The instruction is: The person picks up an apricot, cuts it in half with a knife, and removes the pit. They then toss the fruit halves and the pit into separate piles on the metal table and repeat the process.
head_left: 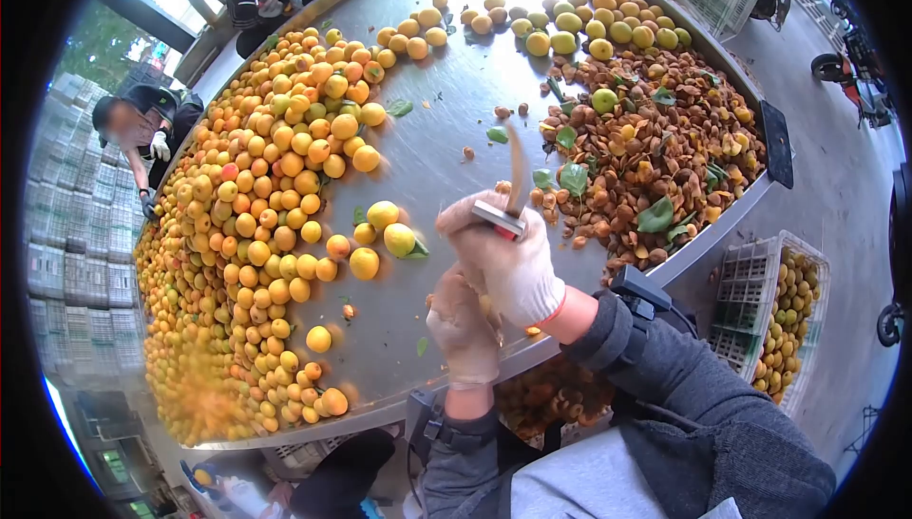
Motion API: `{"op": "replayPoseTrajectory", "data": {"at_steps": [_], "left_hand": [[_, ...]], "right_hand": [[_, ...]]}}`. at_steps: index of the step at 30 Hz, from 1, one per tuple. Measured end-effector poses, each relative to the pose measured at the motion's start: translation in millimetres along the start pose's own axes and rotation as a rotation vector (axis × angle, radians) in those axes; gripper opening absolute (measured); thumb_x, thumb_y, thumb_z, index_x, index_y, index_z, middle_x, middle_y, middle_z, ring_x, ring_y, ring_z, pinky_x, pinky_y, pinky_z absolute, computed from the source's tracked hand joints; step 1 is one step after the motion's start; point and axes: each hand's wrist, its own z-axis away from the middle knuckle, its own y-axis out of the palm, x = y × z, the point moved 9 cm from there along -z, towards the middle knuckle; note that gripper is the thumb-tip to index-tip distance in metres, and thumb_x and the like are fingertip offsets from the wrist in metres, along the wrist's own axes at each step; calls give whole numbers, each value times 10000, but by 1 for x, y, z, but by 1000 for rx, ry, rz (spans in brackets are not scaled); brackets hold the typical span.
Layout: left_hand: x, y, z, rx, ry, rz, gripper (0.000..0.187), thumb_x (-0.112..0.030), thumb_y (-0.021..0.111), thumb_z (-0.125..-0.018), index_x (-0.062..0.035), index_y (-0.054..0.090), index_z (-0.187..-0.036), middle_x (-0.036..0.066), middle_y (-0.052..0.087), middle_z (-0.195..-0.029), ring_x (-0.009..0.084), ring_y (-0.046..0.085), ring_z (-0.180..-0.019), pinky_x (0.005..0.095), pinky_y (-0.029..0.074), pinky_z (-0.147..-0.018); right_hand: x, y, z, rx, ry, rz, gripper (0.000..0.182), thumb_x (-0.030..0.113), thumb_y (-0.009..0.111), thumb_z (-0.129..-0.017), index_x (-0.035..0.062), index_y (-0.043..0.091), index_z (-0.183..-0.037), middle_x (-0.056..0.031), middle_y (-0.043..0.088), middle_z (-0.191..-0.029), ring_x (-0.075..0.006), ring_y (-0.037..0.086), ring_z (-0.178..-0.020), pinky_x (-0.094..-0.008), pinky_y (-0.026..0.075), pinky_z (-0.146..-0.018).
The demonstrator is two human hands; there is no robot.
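My right hand (518,263), in a pale work glove, is closed around the handle of a curved knife (516,177), whose blade points up and away from me. Just below and to the left of it, my gloved left hand (465,334) is closed near the table's front edge; what its fingers hold, if anything, is hidden. The two hands are close together. Beyond them on the metal table (437,139) lie a few loose yellow fruits (364,264) and green leaves.
A large heap of yellow-orange fruit (256,206) covers the table's left side. Brown pits and scraps (655,139) are piled at the right. A crate of fruit (788,315) stands on the floor at the right. Co-workers (142,125) are at the left, far and near edges.
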Motion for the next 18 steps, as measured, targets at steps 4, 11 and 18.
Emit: {"op": "replayPoseTrajectory", "data": {"at_steps": [4,11,18], "left_hand": [[-1,8,-11,30,-2,316,386,-342,524,-959,-22,579,-1167,64,596,-977,87,579,-704,164,437,-512],[15,-1,-6,-157,-152,464,451,-313,524,-981,19,501,-1285,58,567,-1147,121,587,-892,222,511,-695],[-6,-3,-6,-130,174,119,512,-403,448,-989,-3,485,-1307,91,591,-1110,172,601,-963,282,520,-788]], "right_hand": [[-49,-8,-8,-49,388,-537,137,30,546,-833,46,646,-926,8,469,-604,-78,393,-434,-250,298,-396],[-52,-9,-5,-160,374,-573,135,23,543,-839,44,641,-929,9,474,-605,-82,419,-462,-247,332,-425],[-33,-8,-4,-106,262,-431,146,-8,539,-827,45,645,-913,12,483,-614,-69,425,-477,-230,329,-425]]}}
